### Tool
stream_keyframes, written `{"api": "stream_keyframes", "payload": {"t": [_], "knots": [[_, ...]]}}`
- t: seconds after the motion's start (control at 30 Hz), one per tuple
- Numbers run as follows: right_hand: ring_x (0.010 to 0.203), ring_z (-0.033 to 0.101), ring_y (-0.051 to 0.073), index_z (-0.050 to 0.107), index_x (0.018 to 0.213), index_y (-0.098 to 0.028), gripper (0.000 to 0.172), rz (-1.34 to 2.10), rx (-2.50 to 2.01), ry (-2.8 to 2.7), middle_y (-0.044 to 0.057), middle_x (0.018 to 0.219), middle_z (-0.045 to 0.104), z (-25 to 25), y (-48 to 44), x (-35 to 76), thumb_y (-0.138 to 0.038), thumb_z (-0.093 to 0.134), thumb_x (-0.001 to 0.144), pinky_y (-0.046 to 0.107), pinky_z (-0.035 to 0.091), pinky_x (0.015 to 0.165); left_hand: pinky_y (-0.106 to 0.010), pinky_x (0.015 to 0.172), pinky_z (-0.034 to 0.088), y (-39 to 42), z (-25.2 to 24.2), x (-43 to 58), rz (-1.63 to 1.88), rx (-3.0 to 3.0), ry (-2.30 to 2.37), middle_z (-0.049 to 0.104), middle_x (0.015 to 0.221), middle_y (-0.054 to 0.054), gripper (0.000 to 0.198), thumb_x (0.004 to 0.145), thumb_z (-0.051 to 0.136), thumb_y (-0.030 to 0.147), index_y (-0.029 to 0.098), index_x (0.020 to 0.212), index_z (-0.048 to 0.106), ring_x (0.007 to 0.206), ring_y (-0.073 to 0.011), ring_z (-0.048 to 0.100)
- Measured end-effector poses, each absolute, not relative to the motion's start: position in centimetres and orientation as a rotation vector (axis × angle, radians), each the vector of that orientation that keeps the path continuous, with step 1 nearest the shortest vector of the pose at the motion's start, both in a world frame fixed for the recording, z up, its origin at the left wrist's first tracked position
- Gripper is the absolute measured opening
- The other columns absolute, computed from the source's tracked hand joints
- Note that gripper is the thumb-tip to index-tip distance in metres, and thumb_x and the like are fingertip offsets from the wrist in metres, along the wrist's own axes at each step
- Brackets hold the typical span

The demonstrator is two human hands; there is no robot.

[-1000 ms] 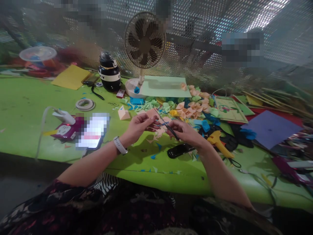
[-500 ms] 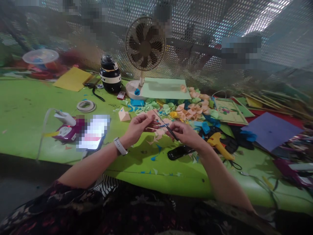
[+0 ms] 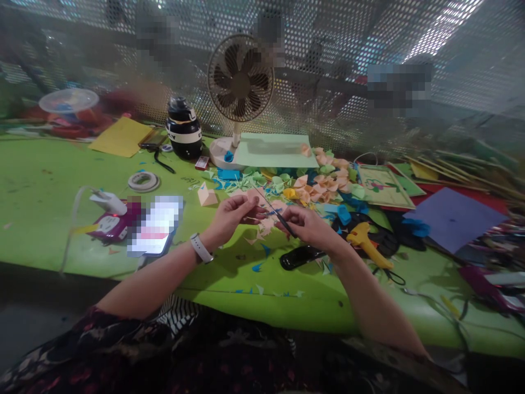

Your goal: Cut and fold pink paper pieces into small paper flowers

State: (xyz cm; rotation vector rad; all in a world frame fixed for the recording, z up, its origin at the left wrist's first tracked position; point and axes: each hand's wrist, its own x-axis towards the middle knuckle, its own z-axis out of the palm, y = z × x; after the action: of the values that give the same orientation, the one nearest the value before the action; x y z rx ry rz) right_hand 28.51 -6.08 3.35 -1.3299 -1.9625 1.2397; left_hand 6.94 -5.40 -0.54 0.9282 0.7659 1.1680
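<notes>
Above the green table, my left hand [image 3: 234, 212] pinches a small peach piece of paper [image 3: 250, 193] between thumb and fingers. In my right hand [image 3: 305, 223] is a slim pointed tool [image 3: 283, 221] with a dark handle; its exact kind is unclear. The tool's thin metal tip slants up and left, close to the paper; whether they touch is hard to make out. Peach paper scraps [image 3: 268, 224] lie beneath both hands. A folded peach paper [image 3: 207, 195] stands to the left, and a shiny black object [image 3: 301, 257] lies below my right hand.
Peach paper petals [image 3: 324, 186] and green ones heap behind my hands. A fan [image 3: 240, 82] and black jug [image 3: 184, 131] stand at the back. Left are a lit phone [image 3: 156, 227] and tape roll [image 3: 143, 181]; right, a yellow glue gun [image 3: 369, 243] and purple paper [image 3: 453, 219].
The view has shifted slightly. The tool's tip now reaches a little further up and left by the paper. Both hands keep their grips.
</notes>
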Motion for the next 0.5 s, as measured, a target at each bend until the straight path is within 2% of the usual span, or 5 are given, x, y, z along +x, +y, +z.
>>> {"api": "stream_keyframes", "payload": {"t": [0.23,0.4,0.5], "knots": [[0.064,0.056,0.014,0.058,0.077,-0.019,0.047,1.272,-1.356,-1.934,0.0,0.071,0.06,3.66,-6.29,28.4,-0.063,0.074,0.072,0.027,0.044,0.058,-0.025,0.066,0.06,-5.17,-0.64,6.78,1.202,0.958,0.821,0.078,0.088,-0.008,0.045,0.073,0.08,0.054,0.015,0.088,0.063,0.08,-0.0192,0.077],[0.059,0.049,0.012,0.058,0.075,-0.019,0.044,1.217,-1.373,-1.985,-0.002,0.065,0.055,3.78,-6.17,28.44,-0.06,0.075,0.073,0.026,0.038,0.054,-0.026,0.069,0.061,-5.3,-0.74,6.84,1.151,1.016,0.801,0.078,0.084,-0.009,0.044,0.073,0.08,0.055,0.015,0.083,0.064,0.081,-0.0203,0.077],[0.061,0.051,0.013,0.057,0.075,-0.02,0.045,1.21,-1.353,-2.002,-0.001,0.067,0.055,3.73,-6.03,28.51,-0.062,0.072,0.075,0.027,0.04,0.055,-0.025,0.067,0.061,-5.27,-0.81,6.87,1.155,1.008,0.795,0.077,0.083,-0.008,0.043,0.074,0.079,0.054,0.014,0.084,0.064,0.081,-0.0199,0.077]]}}
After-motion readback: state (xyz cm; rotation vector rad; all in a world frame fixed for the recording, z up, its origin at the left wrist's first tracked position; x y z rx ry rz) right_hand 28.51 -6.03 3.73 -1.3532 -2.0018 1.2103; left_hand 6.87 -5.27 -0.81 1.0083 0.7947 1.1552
